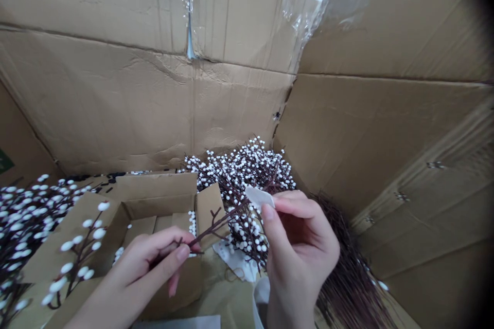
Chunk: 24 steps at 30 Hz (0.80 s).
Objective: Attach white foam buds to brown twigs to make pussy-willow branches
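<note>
My left hand (pixel 148 264) is closed in a pinch on the dark brown stem of an artificial twig (pixel 216 223) that points up and to the right. My right hand (pixel 299 252) is closed, with a small white tag (pixel 259 197) pinched between thumb and forefinger beside the twig's upper end. Just behind both hands lies a heap of brown branches with white bead buds (pixel 243 175). Both hands hover above the floor of a large cardboard box (pixel 116 108).
A small open cardboard box (pixel 162 195) sits left of centre. More white-bud branches (pixel 27 216) lie at the far left and a sprig (pixel 77 252) rises in front of them. A bundle of bare dark twigs (pixel 347 277) lies at the right. Tall cardboard walls enclose everything.
</note>
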Motion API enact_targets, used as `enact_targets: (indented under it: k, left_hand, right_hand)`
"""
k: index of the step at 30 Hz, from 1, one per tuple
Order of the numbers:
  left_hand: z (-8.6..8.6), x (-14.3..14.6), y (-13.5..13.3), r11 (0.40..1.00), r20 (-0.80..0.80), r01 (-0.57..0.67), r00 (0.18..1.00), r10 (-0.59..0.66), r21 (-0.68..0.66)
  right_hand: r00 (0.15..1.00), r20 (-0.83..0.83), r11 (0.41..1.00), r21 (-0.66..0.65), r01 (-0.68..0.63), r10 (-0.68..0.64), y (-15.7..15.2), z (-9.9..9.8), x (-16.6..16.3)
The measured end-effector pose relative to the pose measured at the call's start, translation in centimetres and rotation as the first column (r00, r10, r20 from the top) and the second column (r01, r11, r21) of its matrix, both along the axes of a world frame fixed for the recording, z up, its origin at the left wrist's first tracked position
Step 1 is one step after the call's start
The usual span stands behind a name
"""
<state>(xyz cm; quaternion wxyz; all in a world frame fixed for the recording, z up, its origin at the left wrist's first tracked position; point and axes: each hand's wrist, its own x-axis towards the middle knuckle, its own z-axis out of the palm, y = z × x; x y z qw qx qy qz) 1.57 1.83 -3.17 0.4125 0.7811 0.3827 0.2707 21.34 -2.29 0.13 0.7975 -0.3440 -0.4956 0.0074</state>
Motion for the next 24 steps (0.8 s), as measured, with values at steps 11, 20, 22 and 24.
enact_targets:
  k: [11, 20, 22, 24]
  left_hand:
    - [0.2, -0.2, -0.3, 0.998, -0.013, 0.025, 1.0, -0.026, -0.051]
    - [0.5, 0.2, -0.2, 0.999, 0.019, 0.026, 0.999, -0.026, -0.032]
    - [0.5, 0.2, -0.2, 0.999, 0.01, 0.02, 1.0, -0.02, -0.028]
    - [0.5, 0.1, -0.2, 1.0, 0.002, 0.013, 1.0, -0.013, -0.015]
  right_hand:
    - [0.997, 0.073, 0.999, -0.051, 0.004, 0.0, -0.1, 0.0, -0.1]
    - [0.984, 0.099, 0.989, -0.047, -0.142, 0.146, -0.5, -0.1, 0.6]
    - [0.986, 0.012, 0.987, -0.006, -0.164, 0.164, -0.5, 0.0, 0.7]
    - [0.99, -0.061, 0.991, 0.014, -0.13, 0.131, -0.5, 0.1, 0.8]
